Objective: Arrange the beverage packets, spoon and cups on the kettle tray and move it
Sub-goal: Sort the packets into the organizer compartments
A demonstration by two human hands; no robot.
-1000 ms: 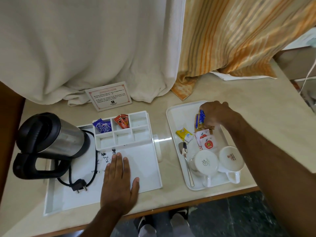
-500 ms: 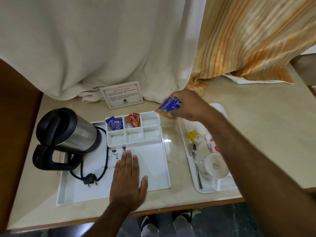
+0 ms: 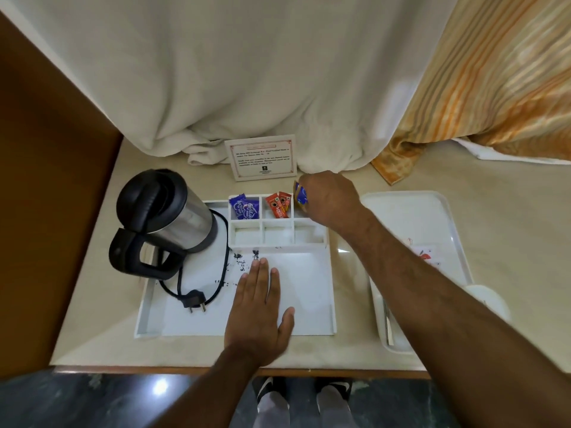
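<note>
Right now I am holding my right hand [image 3: 327, 200] over the far right compartment of the kettle tray [image 3: 312, 319], fingers pinched shut on a pair of blue and orange packets [image 3: 300, 194] that are sticking out on the left side of my grip; they are hanging just above that compartment, and I cannot tell whether they are touching its floor. I am pressing my left hand [image 3: 258, 307] flat on the open near part of the same tray, palm down, fingers spread a little and gripping nothing; the fingertips are lying just short of some dark specks on the white surface. Two purple packets [image 3: 244, 208] are sitting in the far left compartment and two red packets [image 3: 279, 205] in the far middle one; the three near compartments are holding nothing I can see. The kettle [image 3: 163, 217] is standing on the left part of the tray, its black cord [image 3: 222, 267] looping toward the near side and ending in a plug [image 3: 194, 301]. A second white tray [image 3: 451, 217] is lying to the right, well apart from the kettle; my right forearm is covering much of it, so only a white packet with a red mark [image 3: 425, 253], the edge of a cup [image 3: 491, 299] and a sliver of the spoon [image 3: 388, 325] are showing. A printed card [image 3: 262, 157] is standing at the far edge against a white curtain [image 3: 247, 72].
</note>
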